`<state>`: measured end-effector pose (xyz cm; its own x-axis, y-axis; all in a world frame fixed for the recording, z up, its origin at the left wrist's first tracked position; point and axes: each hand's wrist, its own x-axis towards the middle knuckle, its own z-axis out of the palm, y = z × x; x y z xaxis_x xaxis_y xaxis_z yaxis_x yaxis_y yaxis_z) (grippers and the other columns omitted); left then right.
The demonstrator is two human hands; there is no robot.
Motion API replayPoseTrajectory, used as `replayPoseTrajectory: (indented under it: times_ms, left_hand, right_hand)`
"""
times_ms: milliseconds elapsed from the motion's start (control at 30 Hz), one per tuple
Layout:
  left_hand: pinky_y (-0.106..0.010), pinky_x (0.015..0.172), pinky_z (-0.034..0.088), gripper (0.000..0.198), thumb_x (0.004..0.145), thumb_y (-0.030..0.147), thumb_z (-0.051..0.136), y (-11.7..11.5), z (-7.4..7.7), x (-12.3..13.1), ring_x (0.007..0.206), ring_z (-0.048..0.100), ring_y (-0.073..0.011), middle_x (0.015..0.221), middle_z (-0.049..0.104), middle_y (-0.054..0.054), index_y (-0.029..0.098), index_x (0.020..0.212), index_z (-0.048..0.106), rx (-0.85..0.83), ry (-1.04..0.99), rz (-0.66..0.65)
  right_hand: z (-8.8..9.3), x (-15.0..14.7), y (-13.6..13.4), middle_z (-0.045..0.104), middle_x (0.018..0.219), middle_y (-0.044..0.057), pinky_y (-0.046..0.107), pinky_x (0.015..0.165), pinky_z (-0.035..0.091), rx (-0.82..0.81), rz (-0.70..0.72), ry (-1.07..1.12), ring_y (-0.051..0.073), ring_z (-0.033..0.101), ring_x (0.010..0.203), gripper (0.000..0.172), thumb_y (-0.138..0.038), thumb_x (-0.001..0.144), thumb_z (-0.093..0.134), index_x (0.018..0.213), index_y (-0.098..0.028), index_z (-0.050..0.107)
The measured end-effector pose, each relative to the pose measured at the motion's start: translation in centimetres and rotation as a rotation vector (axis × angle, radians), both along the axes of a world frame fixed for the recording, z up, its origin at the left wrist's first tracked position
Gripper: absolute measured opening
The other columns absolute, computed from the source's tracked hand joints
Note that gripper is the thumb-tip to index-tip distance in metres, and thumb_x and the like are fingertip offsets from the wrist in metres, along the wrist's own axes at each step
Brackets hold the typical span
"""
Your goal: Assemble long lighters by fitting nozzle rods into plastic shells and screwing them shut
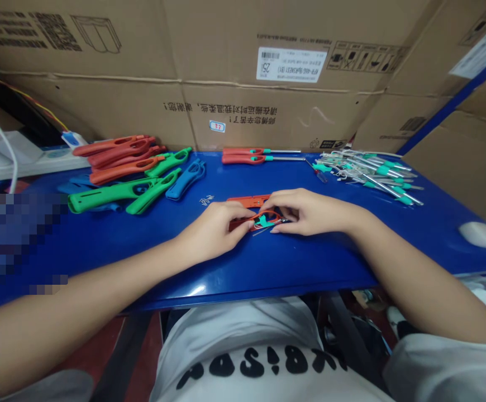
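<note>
Both forearms rest low over the blue surface (pixel 234 273), left coming in from 8 o'clock, right from 4. My left hand (pixel 215 226) is nearly closed, thumb and fingers pinching the left end of an orange handle shell (pixel 273 213). My right hand (pixel 305 211) is bent inward at the wrist, fingers curled at the shell's right end, thumb a little apart from the index finger; cannot tell whether it grips the shell or a part within.

The shell lies between my hands, a green insert (pixel 263 221) and pale wires showing in it. A second orange shell piece (pixel 249 201) sits just beyond, toward 12.

Small screws (pixel 206 200) lie loose between 9 and 10. Farther out at 10: heaped red, green and blue handles (pixel 117 194). At 12: two red lighters (pixel 243 159), metal stems pointing to 3. Near 2: a small red-handled tool (pixel 320 175), then piled metal rods with green fittings (pixel 383 173). Cardboard (pixel 209 56) stands behind everything at 12.
</note>
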<state>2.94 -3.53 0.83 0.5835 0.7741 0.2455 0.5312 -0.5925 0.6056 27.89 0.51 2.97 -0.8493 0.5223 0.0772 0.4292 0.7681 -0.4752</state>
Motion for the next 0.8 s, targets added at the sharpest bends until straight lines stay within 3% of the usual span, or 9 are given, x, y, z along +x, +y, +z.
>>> replayPoseTrajectory:
  times_ms: [100, 233, 500, 633, 800]
  left_hand:
    - [-0.030, 0.074, 0.051, 0.023, 0.094, 0.021, 0.058, 0.1, -0.1, 0.0, 0.085, 0.070, -0.0204, 0.097, 0.078, -0.007, 0.016, 0.104, 0.078, 0.003, -0.027, 0.022]
    - [-0.030, 0.073, 0.052, 0.024, 0.093, 0.024, 0.059, 0.1, -0.4, 0.0, 0.085, 0.070, -0.0207, 0.100, 0.078, -0.008, 0.015, 0.103, 0.079, -0.021, -0.076, 0.052]
    - [-0.031, 0.076, 0.054, 0.025, 0.092, 0.028, 0.061, 0.3, -0.5, -0.2, 0.085, 0.070, -0.0209, 0.098, 0.079, -0.007, 0.018, 0.105, 0.080, -0.179, -0.095, 0.069]
    - [-0.032, 0.080, 0.053, 0.030, 0.098, 0.026, 0.052, 0.1, -0.4, -0.2, 0.085, 0.067, -0.0197, 0.093, 0.074, -0.007, 0.019, 0.111, 0.078, -0.020, 0.024, -0.017]
    - [-0.038, 0.093, 0.052, 0.037, 0.103, 0.025, 0.044, -0.3, -0.9, -0.1, 0.101, 0.062, -0.0234, 0.108, 0.063, -0.014, 0.013, 0.126, 0.070, 0.180, 0.181, -0.107]
  right_hand:
    - [0.7, 0.9, 0.3, 0.065, 0.100, 0.007, 0.027, 0.070, 0.042, -0.010, -0.041, -0.054, 0.015, 0.054, 0.077, 0.035, -0.033, 0.089, 0.070, 0.119, -0.016, 0.068]
    - [1.2, 1.8, 0.8, 0.068, 0.094, 0.006, 0.028, 0.071, 0.041, -0.077, -0.080, -0.121, 0.016, 0.055, 0.077, 0.023, -0.036, 0.090, 0.068, 0.100, -0.016, 0.073]
    - [1.3, 1.6, 0.5, 0.067, 0.079, 0.004, 0.026, 0.064, 0.037, -0.105, -0.024, -0.148, 0.014, 0.053, 0.068, 0.021, -0.035, 0.090, 0.067, 0.085, -0.015, 0.070]
    - [1.7, 1.7, 0.5, 0.066, 0.074, 0.001, 0.026, 0.060, 0.036, -0.226, -0.128, -0.213, 0.013, 0.052, 0.064, 0.027, -0.043, 0.087, 0.070, 0.088, -0.017, 0.073]
    - [2.4, 2.0, 0.4, 0.065, 0.072, 0.001, 0.026, 0.060, 0.038, -0.347, -0.192, -0.237, 0.013, 0.052, 0.063, 0.033, -0.048, 0.083, 0.072, 0.087, -0.016, 0.073]
